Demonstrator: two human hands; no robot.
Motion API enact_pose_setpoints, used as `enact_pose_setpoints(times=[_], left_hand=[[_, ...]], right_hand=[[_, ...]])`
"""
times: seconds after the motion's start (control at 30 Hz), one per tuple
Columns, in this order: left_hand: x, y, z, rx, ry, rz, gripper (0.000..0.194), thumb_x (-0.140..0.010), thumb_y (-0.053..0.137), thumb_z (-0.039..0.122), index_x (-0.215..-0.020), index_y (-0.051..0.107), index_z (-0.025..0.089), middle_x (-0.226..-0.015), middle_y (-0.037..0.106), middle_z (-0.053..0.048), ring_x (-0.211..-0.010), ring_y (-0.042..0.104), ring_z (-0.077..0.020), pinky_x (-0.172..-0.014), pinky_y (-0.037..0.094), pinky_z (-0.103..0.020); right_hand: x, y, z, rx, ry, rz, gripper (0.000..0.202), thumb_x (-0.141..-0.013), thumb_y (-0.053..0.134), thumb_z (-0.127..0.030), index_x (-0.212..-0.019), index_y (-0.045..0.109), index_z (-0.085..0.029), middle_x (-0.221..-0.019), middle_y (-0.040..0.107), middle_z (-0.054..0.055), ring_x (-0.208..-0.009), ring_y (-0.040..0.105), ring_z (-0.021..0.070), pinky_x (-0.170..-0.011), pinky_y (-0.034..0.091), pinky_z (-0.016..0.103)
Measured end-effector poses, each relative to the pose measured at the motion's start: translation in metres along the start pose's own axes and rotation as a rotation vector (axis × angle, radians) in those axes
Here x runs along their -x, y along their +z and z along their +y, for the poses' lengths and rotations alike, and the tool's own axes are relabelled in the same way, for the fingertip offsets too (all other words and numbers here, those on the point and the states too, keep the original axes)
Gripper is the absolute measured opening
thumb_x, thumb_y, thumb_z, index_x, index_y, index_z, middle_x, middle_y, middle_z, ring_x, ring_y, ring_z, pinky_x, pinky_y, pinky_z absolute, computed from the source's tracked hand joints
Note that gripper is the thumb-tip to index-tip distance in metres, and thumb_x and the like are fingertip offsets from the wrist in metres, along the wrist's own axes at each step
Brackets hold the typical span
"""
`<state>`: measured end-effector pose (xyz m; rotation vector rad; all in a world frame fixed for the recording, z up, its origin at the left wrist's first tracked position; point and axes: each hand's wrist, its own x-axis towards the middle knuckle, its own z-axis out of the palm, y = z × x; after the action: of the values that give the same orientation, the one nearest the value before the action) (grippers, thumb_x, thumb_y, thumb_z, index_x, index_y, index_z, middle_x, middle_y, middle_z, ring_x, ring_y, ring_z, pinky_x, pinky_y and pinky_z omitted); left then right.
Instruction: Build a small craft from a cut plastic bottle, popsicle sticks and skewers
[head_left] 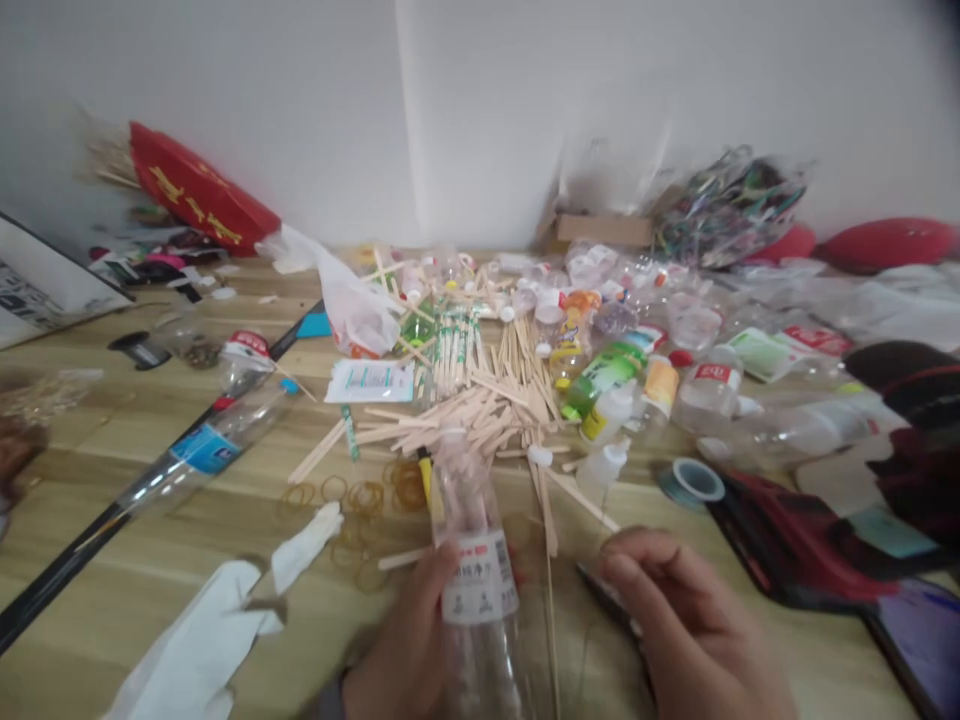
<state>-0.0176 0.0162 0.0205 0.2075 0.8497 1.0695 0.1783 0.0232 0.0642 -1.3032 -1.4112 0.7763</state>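
Note:
My left hand (pixel 412 630) is wrapped round a clear plastic bottle (pixel 480 580) with a white label, which stands nearly upright in front of me. My right hand (pixel 690 620) is closed, thumb and forefinger pressed together to the right of the bottle; what they hold is too blurred to make out. A dark pointed tool (pixel 604 598) shows beside and below those fingers. The tip of a flat wooden stick (pixel 585 500) lies close to the fingertips. Beyond the bottle spreads a heap of wooden sticks (pixel 465 405), with rubber bands (pixel 367 500) to its left.
Several empty bottles (pixel 611 375) crowd the right side, near a roll of tape (pixel 691 482) and a phone (pixel 919 640). At left lie white gloves (pixel 195 640), a bottle with a blue label (pixel 206 448) and a long black strip (pixel 75 575). Another person's hand (pixel 19 450) shows at the left edge.

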Motion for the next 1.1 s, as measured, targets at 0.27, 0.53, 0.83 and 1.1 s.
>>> enact_pose_setpoints(times=[0.27, 0.53, 0.83, 1.1], left_hand=[[0.005, 0.010, 0.003, -0.030, 0.048, -0.128, 0.052, -0.064, 0.082, 0.055, -0.094, 0.074, 0.013, -0.090, 0.075, -0.009, -0.080, 0.068, -0.0216, -0.075, 0.050, -0.031], [0.005, 0.013, 0.001, 0.046, 0.028, -0.178, 0.053, -0.061, 0.084, 0.056, -0.096, 0.073, 0.016, -0.089, 0.075, -0.006, -0.077, 0.069, -0.0192, -0.075, 0.051, -0.031], [0.003, 0.022, 0.003, 0.205, 0.052, -0.142, 0.031, -0.070, 0.079, 0.044, -0.082, 0.074, 0.016, -0.076, 0.075, -0.002, -0.077, 0.068, -0.0188, -0.076, 0.052, -0.028], [0.004, 0.024, 0.005, 0.166, 0.136, -0.144, 0.026, -0.070, 0.077, 0.041, -0.075, 0.069, 0.017, -0.096, 0.075, -0.006, -0.111, 0.062, -0.0301, -0.094, 0.048, -0.038]], right_hand=[[-0.017, 0.004, -0.043, 0.190, -0.449, -0.100, 0.008, -0.093, 0.057, -0.022, -0.087, 0.056, -0.027, -0.075, 0.059, 0.002, -0.070, 0.059, 0.0182, -0.061, 0.047, 0.031], [-0.022, 0.005, -0.039, 0.281, -0.542, -0.153, 0.011, -0.092, 0.056, -0.016, -0.091, 0.056, -0.027, -0.079, 0.063, 0.002, -0.077, 0.062, 0.0196, -0.068, 0.048, 0.036], [-0.015, 0.021, -0.024, 0.362, -0.713, -0.313, 0.012, -0.089, 0.053, -0.011, -0.094, 0.053, -0.022, -0.096, 0.075, 0.006, -0.086, 0.070, 0.0173, -0.085, 0.050, 0.035], [-0.017, 0.024, -0.024, 0.445, -0.790, -0.264, 0.015, -0.088, 0.054, -0.010, -0.095, 0.053, -0.023, -0.095, 0.076, 0.004, -0.084, 0.071, 0.0173, -0.087, 0.048, 0.036]])
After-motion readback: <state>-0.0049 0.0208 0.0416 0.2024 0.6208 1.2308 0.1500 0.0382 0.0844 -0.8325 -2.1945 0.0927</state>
